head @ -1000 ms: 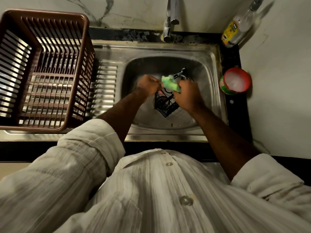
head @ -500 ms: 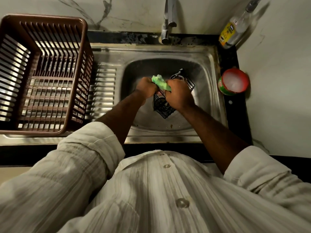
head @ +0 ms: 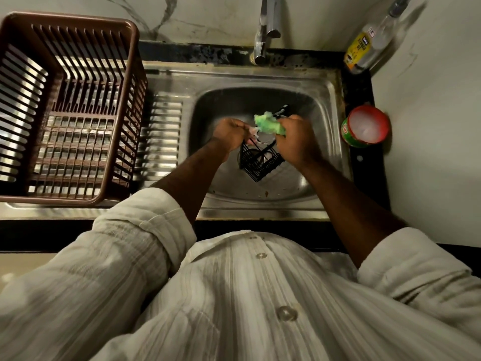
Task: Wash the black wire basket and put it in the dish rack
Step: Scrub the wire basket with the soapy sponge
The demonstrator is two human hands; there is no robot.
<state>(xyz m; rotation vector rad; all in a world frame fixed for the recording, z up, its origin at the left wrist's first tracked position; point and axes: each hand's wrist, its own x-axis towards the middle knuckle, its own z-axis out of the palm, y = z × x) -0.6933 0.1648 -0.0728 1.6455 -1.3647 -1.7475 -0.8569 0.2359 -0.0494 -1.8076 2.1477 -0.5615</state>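
The black wire basket (head: 260, 162) hangs tilted over the steel sink (head: 325, 105), one corner pointing down at the bowl. My left hand (head: 230, 132) grips its upper left rim. My right hand (head: 295, 142) holds a soapy green scrub pad (head: 269, 123) against the basket's top edge. Part of the rim is hidden behind both hands. The brown plastic dish rack (head: 70, 110) stands on the draining board at the left, with nothing in it.
A tap (head: 265, 35) rises behind the sink, with no water visibly running. A dishwash liquid bottle (head: 364, 48) leans in the back right corner. A red and green tub of soap (head: 365, 126) sits right of the sink, near the wall.
My right hand with the green pad has slid back to the right along the basket's top, after sweeping left half a second ago. My left hand keeps its hold.
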